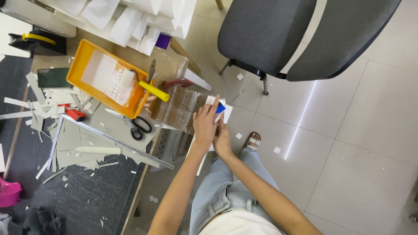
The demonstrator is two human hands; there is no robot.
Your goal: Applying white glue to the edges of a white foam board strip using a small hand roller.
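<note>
Hands [213,128] press white sheet [226,114] past table edge [143,182], over open floor [348,143].

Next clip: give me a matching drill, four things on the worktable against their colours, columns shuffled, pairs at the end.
Things:
1. paint tray
2. scissors
3. tape dispenser
4. utility knife

Colours:
A. red
B. orange, with a roller inside
C. black handles
D. black, with a yellow roll

Pairs: 1-B, 2-C, 3-D, 4-A
</note>
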